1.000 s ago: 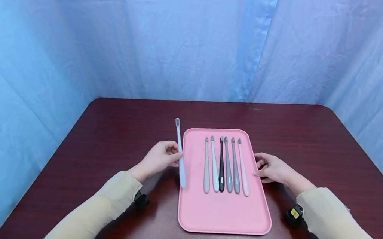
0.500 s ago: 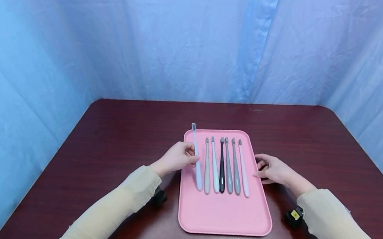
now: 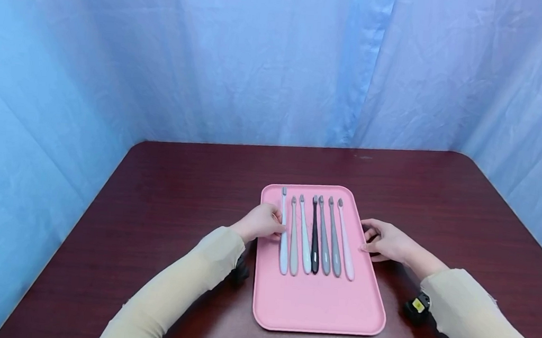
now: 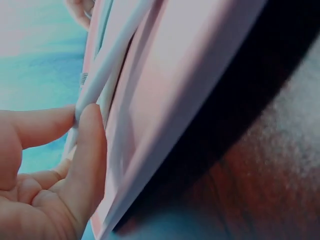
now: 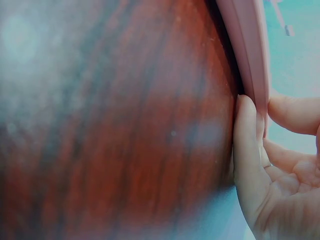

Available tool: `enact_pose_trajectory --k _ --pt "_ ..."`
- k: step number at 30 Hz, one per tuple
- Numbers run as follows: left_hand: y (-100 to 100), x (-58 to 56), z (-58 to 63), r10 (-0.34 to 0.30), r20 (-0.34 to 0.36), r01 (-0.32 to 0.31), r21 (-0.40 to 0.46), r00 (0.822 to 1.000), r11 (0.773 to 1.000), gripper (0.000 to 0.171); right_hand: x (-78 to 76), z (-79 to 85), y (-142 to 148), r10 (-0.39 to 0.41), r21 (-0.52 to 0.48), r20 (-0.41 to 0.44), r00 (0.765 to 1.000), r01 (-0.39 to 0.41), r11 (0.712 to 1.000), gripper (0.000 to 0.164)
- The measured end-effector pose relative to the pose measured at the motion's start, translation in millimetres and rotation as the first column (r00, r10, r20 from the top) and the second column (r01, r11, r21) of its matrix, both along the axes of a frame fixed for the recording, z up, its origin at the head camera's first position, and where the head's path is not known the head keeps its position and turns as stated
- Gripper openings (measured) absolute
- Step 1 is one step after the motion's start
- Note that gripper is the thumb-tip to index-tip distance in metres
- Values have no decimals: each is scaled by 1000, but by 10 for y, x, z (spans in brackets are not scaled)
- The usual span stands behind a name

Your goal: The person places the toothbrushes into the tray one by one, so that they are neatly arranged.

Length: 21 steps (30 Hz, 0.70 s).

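Note:
Between thumb and forefinger, my left hand [image 3: 263, 222] pinches a pale blue toothbrush [image 3: 284, 252] over the left part of a pink tray [image 3: 317, 308]. In the left wrist view the pale blue toothbrush [image 4: 107, 62] slants up from the fingertips. To its right several toothbrushes lie side by side on the tray: a beige-grey toothbrush [image 3: 294, 250], a mint toothbrush [image 3: 306, 248], a black toothbrush [image 3: 315, 247], two grey ones and a pink toothbrush [image 3: 347, 257]. My right hand [image 3: 387, 242] grips the tray's right edge, and in the right wrist view thumb and finger pinch the tray rim [image 5: 255, 65].
The tray rests on a dark red-brown wooden table [image 3: 194, 179]. Light blue curtains [image 3: 260, 62] hang behind the table and along both sides. A black wrist camera [image 3: 417, 307] sits at the right sleeve.
My left hand has moved right with the pale blue toothbrush, from beside the tray's left edge to over the tray, and the brush is lower. The right hand stays at the tray edge.

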<state>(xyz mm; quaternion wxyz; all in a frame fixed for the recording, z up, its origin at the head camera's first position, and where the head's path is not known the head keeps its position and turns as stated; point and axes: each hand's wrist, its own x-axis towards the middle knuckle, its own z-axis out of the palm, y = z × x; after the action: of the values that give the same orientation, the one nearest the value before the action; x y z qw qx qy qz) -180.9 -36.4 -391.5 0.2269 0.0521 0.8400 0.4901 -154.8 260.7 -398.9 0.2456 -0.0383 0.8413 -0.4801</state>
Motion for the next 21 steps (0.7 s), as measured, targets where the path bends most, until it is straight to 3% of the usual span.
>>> enact_pose_trajectory --k 11,21 --pt "57 -29 -23 -3 34 7 -100 999 995 26 -8 -7 -4 -1 -6 -5 1000 1 1000 66" --pt "47 -37 -18 9 52 -2 -121 999 993 26 -11 -2 -13 1 2 -6 1000 -1 1000 66"
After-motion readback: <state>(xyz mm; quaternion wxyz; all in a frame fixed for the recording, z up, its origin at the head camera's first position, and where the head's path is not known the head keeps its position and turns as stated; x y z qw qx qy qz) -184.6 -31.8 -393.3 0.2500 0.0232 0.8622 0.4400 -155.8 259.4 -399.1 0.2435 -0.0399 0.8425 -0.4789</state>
